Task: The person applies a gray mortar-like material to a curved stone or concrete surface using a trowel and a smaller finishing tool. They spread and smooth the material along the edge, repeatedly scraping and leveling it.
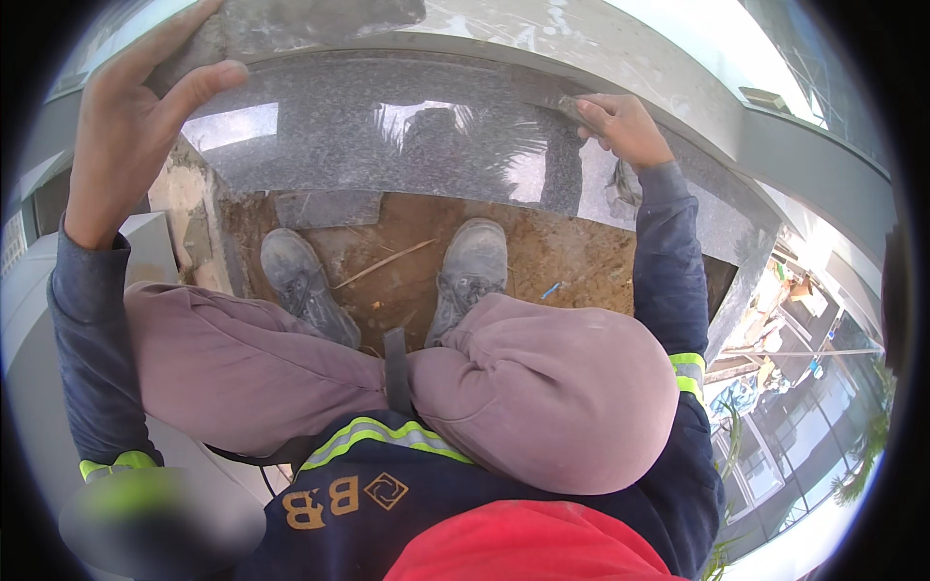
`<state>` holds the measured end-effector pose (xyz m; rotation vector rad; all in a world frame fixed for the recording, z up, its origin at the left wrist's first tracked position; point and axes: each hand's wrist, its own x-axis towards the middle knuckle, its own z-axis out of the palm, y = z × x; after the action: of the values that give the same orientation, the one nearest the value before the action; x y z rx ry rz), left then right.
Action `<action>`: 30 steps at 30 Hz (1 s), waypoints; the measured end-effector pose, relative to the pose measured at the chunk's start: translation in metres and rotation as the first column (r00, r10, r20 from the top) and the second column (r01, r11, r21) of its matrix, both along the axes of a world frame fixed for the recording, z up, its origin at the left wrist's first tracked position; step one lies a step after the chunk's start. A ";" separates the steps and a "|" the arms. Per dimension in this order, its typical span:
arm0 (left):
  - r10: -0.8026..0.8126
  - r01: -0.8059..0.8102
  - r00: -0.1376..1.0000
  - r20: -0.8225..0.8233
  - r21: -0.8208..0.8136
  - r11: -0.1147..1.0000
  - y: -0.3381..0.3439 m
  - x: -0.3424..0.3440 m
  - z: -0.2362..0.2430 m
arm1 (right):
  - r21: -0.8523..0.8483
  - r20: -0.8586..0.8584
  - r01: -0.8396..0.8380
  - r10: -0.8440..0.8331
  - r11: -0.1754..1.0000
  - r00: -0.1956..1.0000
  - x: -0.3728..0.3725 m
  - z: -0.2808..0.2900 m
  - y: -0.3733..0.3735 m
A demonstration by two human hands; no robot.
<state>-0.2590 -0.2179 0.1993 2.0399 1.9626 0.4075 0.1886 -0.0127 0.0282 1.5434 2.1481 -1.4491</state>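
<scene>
A dark grey, speckled, polished stone slab (339,136) stretched across the upper middle of the frame, its edges bent by the lens. Its face was glossy, with bright white patches, a dark figure-like shape and spiky leaf forms mirrored in it, and a dusty film dulled parts of the grey. Below it, in the centre, lay a patch of brown, uneven earth (572,242). Dusty pink trousers (572,387) filled the lower middle.

At the top left was a rough, matt grey, flat-looking piece (310,21), mottled and cut off by the frame's upper edge. The left hand (128,121) was at its left end, thumb and fingers spread wide; the fingertips ran toward the frame's edge, so I cannot tell whether it gripped the piece.

Two grey, dust-coated shoes (475,261) stood on the earth, near a flat grey stone offcut (329,207) along the slab's lower edge. At the upper right, the right hand (620,126) was closed narrowly, thumb against fingers, on a small grey-brown piece (570,108) over the slab's upper part; it was perhaps a folded rag or a chip. A thin, pale twig (387,263) lay between the shoes, and a tiny blue scrap (551,290) lay to their right.
</scene>
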 end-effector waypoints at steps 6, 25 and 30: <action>0.000 0.000 1.000 -0.015 0.021 1.000 -0.002 -0.006 -0.004 | 0.284 -0.221 -0.103 0.170 0.953 0.961 -0.038 -0.010 -0.061; 0.023 -0.022 0.999 0.037 -0.021 1.000 -0.006 -0.008 -0.006 | 0.706 -0.142 0.095 0.009 0.702 0.990 -0.074 -0.070 -0.152; -0.009 0.009 1.000 -0.007 -0.011 1.000 -0.001 -0.004 -0.009 | 0.563 -0.080 0.047 -0.001 0.825 0.997 -0.077 -0.053 -0.144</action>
<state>-0.2634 -0.2184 0.1907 2.0457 1.9543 0.3878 0.1115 -0.1563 -0.0245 1.6970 2.7891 -0.9154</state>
